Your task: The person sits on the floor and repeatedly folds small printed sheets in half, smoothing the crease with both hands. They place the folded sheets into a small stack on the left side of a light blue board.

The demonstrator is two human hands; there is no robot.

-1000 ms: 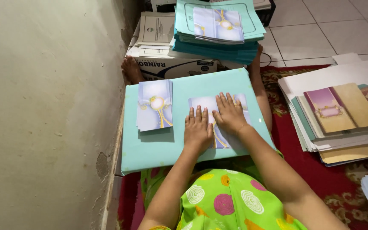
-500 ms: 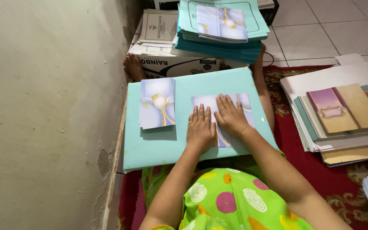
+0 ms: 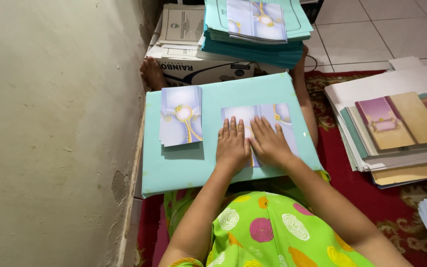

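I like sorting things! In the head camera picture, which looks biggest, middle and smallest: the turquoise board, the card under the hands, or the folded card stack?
1. turquoise board
2. card under the hands
3. folded card stack

We see an evenly lit scene in soft, diffuse light, bright enough that colours read clearly. The turquoise board (image 3: 193, 163) is our landmark. On it, the small stack of cards (image 3: 182, 121) casts a faint, short shadow along its near edge, and the hands (image 3: 250, 143) leave only a thin dark rim where they press down. Beyond the board, the floor tiles (image 3: 371, 29) carry a mild pale sheen but no hard glare. Left of the board, the wall (image 3: 50, 123) is lit flat, its stains and chips sharp. Near the board focus is crisp; lines bow slightly outward toward the frame edges.
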